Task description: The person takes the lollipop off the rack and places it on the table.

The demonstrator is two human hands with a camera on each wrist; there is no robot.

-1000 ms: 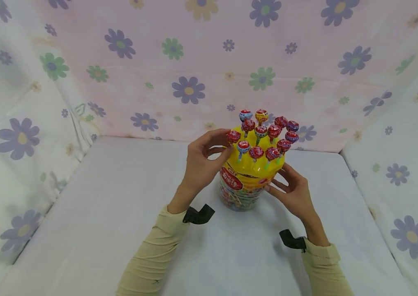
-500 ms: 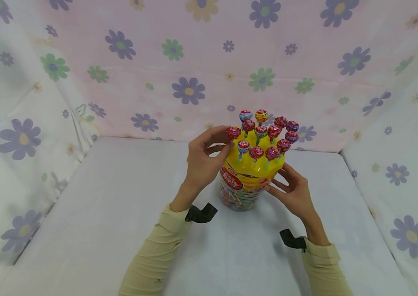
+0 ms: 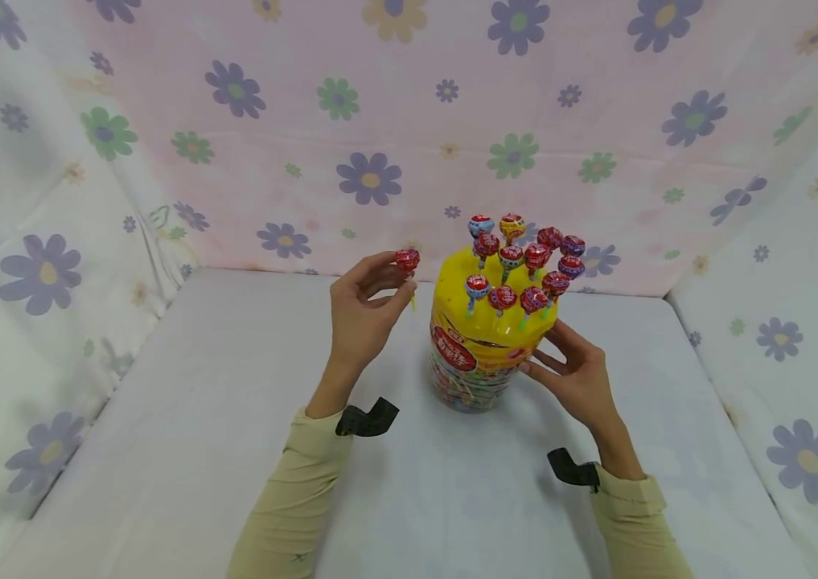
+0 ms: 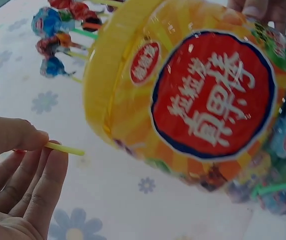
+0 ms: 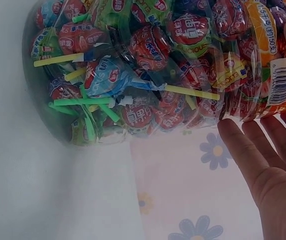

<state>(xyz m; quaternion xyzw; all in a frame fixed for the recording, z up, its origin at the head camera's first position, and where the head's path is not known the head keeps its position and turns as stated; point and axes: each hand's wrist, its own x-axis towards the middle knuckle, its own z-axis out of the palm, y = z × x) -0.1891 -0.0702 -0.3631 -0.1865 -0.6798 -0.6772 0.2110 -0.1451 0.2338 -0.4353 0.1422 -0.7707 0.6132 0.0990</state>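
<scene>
My left hand (image 3: 363,312) pinches a red-wrapped lollipop (image 3: 408,260) upright, to the left of a candy jar (image 3: 454,347) and apart from it. The lollipop's yellow stick (image 4: 68,148) pokes out between thumb and fingers in the left wrist view. Clear plastic forms the jar's lower part, packed with wrapped lollipops (image 5: 150,47); its lid (image 3: 452,281) is yellow. Several lollipops (image 3: 502,298) stand by their sticks in that lid. On the jar's right side, my right hand (image 3: 581,378) holds it, thumb at the front and fingers around the side.
The jar stands on a white-covered table (image 3: 235,386). A pink flowered cloth (image 3: 271,161) hangs behind it, and pale flowered cloths (image 3: 39,338) close in both sides. Black wrist mounts (image 3: 368,418) sit at the cuffs.
My left hand has drawn the red lollipop out of the lid's left edge and moved left with it. The jar and my right hand have stayed in place.
</scene>
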